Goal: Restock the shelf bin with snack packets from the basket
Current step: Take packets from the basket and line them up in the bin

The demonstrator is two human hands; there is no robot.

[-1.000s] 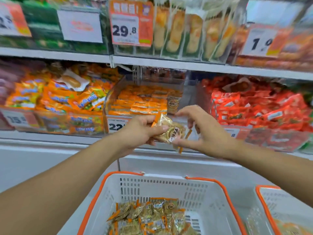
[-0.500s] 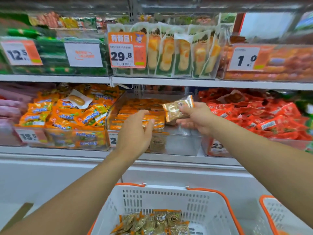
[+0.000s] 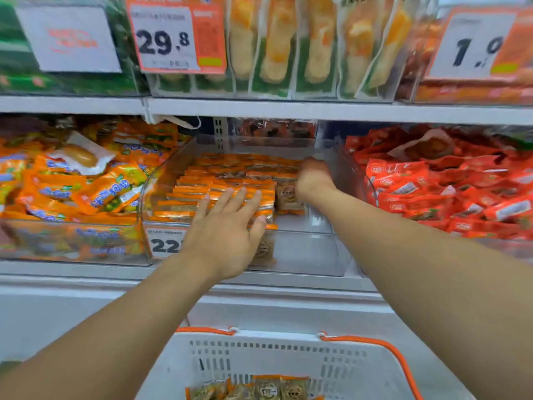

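2 shelves [image 3: 259, 109] of packaged snacks fill the view, with a clear shelf bin [image 3: 308, 252] at the centre of the lower one, flanked by a bin of orange-and-blue packets [image 3: 86, 192] and a bin of red packets [image 3: 447, 186]. Below stands a white basket [image 3: 288, 359] with orange handles, more snack packets [image 3: 259, 388] lying at its bottom. Price tags reading 29.8 [image 3: 164, 41] and 1.9 [image 3: 476, 47] hang on the upper shelf.

Inside the bin, rows of orange-edged packets [image 3: 225, 180] cover the back and left, while the front right floor is bare. 1 brown packet [image 3: 288, 196] stands on edge at the right end of the rows. The person's right hand [image 3: 313, 177] reaches deep into the bin just above that packet, wrist bent down; its fingers are hidden, so whether they pinch a packet cannot be told. The left hand [image 3: 227, 226] lies flat with fingers spread and straight, pressing on the front of the stacked rows and gripping nothing.

Judging by the bare front corner and the packets left in the basket, restocking appears well under way but unfinished, with more trips from basket to bin likely needed.
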